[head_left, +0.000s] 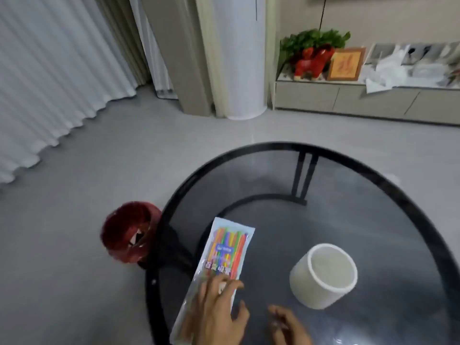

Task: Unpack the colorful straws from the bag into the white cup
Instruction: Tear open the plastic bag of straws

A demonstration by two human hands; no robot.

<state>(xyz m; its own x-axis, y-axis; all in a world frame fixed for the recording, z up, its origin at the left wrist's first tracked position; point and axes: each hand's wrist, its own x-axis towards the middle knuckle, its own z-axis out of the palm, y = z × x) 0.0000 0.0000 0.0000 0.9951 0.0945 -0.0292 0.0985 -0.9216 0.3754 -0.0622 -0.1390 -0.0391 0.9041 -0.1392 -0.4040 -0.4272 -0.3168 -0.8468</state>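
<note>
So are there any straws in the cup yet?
No, the cup looks empty inside, and the straws are all inside the bag on the table.

I am in a home, in a living room; long white curtains [42,78] hang down to the gray floor [74,195]; a low cabinet [361,98] by the wall holds a green plant [313,41], a red toy animal [313,61] and a framed picture [346,64]; I sit at a round glass table [373,220]; a red bin [127,230] stands beside it.
</note>
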